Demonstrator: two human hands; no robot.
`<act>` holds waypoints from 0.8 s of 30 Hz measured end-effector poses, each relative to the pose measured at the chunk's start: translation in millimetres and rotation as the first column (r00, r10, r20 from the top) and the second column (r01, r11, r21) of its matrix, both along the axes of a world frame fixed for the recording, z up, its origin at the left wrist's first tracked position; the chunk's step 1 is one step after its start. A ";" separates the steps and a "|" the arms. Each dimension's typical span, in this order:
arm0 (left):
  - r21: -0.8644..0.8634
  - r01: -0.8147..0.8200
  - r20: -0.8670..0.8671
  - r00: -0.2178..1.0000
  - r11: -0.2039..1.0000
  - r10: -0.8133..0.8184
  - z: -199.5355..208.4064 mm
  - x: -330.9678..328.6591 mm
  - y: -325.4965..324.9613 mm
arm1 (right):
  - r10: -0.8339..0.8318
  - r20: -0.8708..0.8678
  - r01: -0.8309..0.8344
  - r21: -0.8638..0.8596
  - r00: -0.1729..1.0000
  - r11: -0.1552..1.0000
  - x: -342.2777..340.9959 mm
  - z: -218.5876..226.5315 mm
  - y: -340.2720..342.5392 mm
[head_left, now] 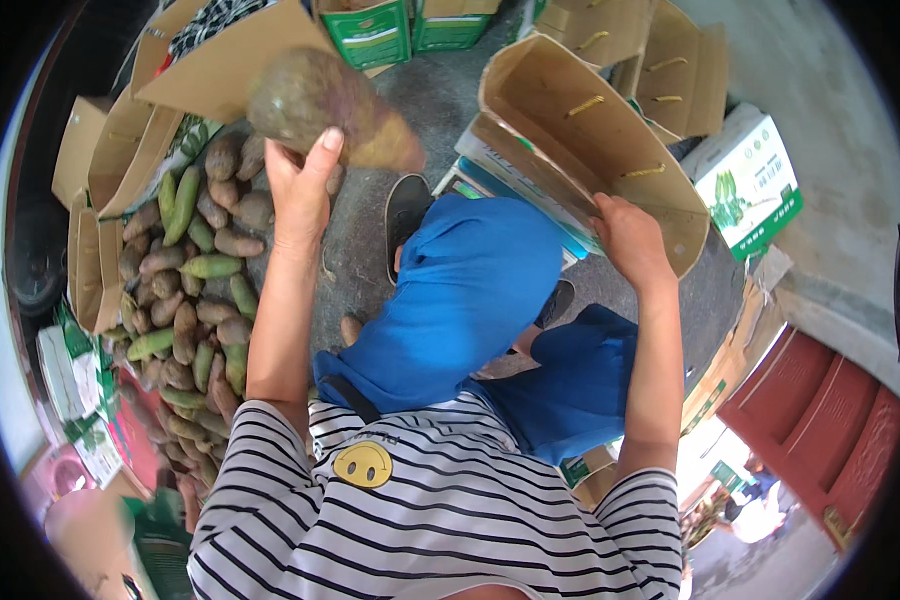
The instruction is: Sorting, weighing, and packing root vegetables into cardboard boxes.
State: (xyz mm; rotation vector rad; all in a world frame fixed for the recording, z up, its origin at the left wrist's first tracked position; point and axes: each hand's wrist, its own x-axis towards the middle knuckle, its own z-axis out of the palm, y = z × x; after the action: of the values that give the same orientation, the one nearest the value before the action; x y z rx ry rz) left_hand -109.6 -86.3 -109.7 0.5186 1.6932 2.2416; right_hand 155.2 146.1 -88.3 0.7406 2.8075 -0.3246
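Observation:
My left hand is raised and closed round a thick brown-green cucumber-like vegetable with a yellowish narrow end. The vegetable is a little blurred, and most of my fingers are hidden behind it. My right hand grips the near wall of an open cardboard box that has yellow cord loops. Inside this box, the bottom is hidden from view. To my left, on the floor, lies a pile of brown and green cucumber-like vegetables.
Open cardboard boxes stand beyond the pile. Green cartons are at the far side, and a white-green carton stands right by the wall. My blue-clad knee lies between my arms. A red door is at the lower right.

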 end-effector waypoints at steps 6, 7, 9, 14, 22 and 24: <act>-0.024 0.291 -0.371 0.886 0.957 -0.279 62.3 34.7 107.3 | 0.021 -0.040 -0.019 0.041 0.999 0.999 4.8 -10.0 -1.5; -0.094 0.360 -0.447 0.818 0.928 -0.363 61.6 37.3 122.2 | 0.046 -0.020 -0.045 0.018 0.999 0.999 3.7 -11.1 -2.2; -0.318 0.397 -0.563 0.652 0.861 -0.508 64.9 49.3 150.9 | 0.013 0.005 -0.013 0.018 1.000 1.000 2.5 -15.6 -2.4; -0.700 0.447 -0.516 0.222 0.557 -0.827 29.2 61.4 200.1 | 0.057 -0.046 -0.056 0.033 0.997 0.998 5.5 -11.7 -6.3; -0.982 0.190 -0.024 -0.161 -0.007 -0.987 -21.8 69.9 222.9 | -0.001 -0.095 0.003 0.026 0.995 1.000 7.4 -18.5 -8.7; -0.964 0.245 -0.135 -0.104 0.107 -0.985 -22.2 66.2 220.6 | -0.027 -0.110 0.027 -0.001 0.994 1.000 5.5 -13.3 -6.0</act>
State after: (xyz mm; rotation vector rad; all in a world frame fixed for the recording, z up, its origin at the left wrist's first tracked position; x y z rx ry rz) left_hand -43.4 134.2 -131.9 2.0212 1.5689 0.1189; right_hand 160.7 140.1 -101.6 0.7836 2.9023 -0.3808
